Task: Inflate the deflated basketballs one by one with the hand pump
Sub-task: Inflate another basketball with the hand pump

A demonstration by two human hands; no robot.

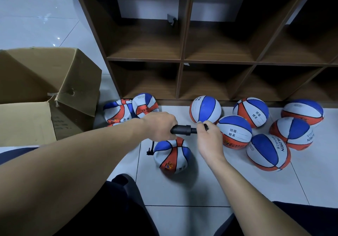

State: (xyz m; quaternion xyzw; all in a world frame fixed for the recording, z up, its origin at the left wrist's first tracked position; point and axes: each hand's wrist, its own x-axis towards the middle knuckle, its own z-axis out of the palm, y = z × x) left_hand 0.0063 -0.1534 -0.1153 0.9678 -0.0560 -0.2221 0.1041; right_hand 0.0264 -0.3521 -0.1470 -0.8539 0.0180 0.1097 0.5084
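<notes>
Pumping looks like the step in hand: the left hand point(161, 126) grips the barrel of the hand pump point(184, 130), the right hand point(207, 137) holds its handle end, pump level between them. Just below the hands, a half-flat ball point(172, 156) sits on the floor, joined by a thin hose point(150, 149). Full, even strokes would serve best, barrel steady so the hose stays slack. Round balls point(236, 131) lie right of the right hand; flat ones point(128, 110) beyond the left.

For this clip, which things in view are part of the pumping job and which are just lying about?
In use:
- black hand pump, gripped by left hand and right hand
- limp blue, white and orange basketball under the pump
- crumpled deflated basketballs by the box

Lying about:
- open brown cardboard box
- dark wooden cubby shelf
</notes>
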